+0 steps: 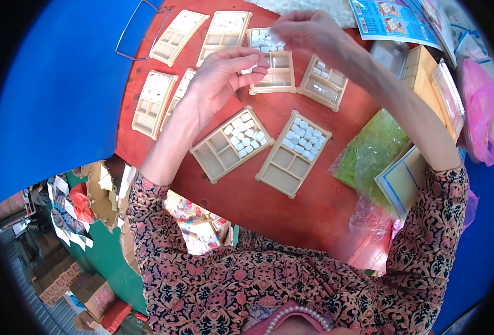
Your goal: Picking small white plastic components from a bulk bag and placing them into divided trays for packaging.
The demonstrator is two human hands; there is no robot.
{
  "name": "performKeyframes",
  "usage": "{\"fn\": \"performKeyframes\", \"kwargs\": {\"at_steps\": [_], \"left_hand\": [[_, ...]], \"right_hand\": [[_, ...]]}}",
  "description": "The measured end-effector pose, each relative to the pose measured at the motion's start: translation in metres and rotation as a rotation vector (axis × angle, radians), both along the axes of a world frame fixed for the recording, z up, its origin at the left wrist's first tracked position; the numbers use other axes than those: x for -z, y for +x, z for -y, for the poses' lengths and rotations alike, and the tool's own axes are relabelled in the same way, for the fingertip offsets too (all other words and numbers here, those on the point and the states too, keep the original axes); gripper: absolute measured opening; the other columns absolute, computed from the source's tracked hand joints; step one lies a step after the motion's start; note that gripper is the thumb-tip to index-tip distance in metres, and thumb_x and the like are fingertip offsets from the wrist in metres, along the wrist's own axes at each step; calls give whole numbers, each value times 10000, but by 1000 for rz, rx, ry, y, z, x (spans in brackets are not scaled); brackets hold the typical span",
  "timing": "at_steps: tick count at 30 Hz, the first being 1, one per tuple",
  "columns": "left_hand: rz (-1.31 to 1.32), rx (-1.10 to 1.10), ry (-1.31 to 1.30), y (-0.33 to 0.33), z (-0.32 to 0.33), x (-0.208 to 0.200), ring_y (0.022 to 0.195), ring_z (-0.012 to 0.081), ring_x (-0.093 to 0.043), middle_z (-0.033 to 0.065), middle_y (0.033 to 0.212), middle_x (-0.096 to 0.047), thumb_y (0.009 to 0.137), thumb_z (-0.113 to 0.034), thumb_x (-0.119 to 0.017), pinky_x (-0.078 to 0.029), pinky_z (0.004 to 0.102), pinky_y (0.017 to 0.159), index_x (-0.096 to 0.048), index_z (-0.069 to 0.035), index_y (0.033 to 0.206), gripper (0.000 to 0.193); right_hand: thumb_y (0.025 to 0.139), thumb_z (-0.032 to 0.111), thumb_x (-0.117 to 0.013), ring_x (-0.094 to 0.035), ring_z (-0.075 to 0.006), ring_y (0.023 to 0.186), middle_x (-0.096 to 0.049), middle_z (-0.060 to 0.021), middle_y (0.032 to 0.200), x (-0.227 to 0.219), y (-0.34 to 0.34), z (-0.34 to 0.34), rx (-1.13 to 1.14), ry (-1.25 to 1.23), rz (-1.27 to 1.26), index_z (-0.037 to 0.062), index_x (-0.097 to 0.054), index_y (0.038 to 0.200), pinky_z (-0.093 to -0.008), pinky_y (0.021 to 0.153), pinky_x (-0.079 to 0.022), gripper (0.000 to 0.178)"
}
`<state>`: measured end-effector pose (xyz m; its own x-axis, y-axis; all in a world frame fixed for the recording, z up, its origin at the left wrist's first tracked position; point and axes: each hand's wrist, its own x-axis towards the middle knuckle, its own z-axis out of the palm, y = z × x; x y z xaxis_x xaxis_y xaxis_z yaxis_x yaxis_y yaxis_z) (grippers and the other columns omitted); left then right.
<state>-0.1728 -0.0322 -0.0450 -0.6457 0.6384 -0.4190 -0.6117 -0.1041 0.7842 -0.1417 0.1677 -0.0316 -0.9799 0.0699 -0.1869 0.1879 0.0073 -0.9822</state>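
Observation:
My left hand (220, 75) is curled at the near left of a beige compartment tray (273, 88), with a small white tile (248, 70) showing by its fingers. Over the same tray's far end, my right hand (308, 30) bends down with its fingertips together; blur hides what they hold, if anything. White tiles (261, 40) fill that far compartment. Closer to me lie two more trays: one on the left (209, 158) and one on the right (281, 177), each with a group of white tiles in its largest filled section and bare smaller sections.
More beige trays (156, 100) stand at the left and far side of the red table (230, 206). Another tray (325, 95) sits right of my hands. A green plastic bag (370, 151), a pink bag (478, 106) and printed sheets (389, 22) crowd the right. A wire frame (130, 33) is far left.

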Motion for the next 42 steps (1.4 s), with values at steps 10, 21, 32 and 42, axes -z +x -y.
{"fn": "performKeyframes", "kwargs": {"at_steps": [10,21,32,42], "left_hand": [[-929,65,-444,-39,-37,26,571,56,-523,-4,660,-586,758,-60,-695,-376,198,503,-666,9,833,106],[-1142,160,-748,-38,-52,14,619,282,-593,177,630,-586,689,-126,-738,-456,385,617,-635,39,745,202],[-1130,144,-746,-37,-46,16,607,265,-588,168,618,-575,705,-128,-740,-453,389,619,-631,47,763,214],[-1129,138,-746,-35,-45,15,642,272,-599,178,653,-587,706,-130,-743,-463,389,636,-641,53,795,228]], "right_hand": [[814,152,-658,-593,-88,678,-635,-26,746,46,-30,-34,-77,345,28,31,-660,800,-261,651,-527,123],[698,94,-653,-604,-131,545,-632,-84,604,49,-51,-29,51,408,-217,-27,-664,715,-256,486,-474,122],[675,39,-631,-620,-241,583,-630,-151,630,54,-52,-26,-54,709,-742,1,-662,718,-342,544,-473,66],[660,43,-592,-605,-356,635,-601,-192,649,44,-50,-26,-207,1025,-588,29,-639,661,-410,583,-466,49]]}}
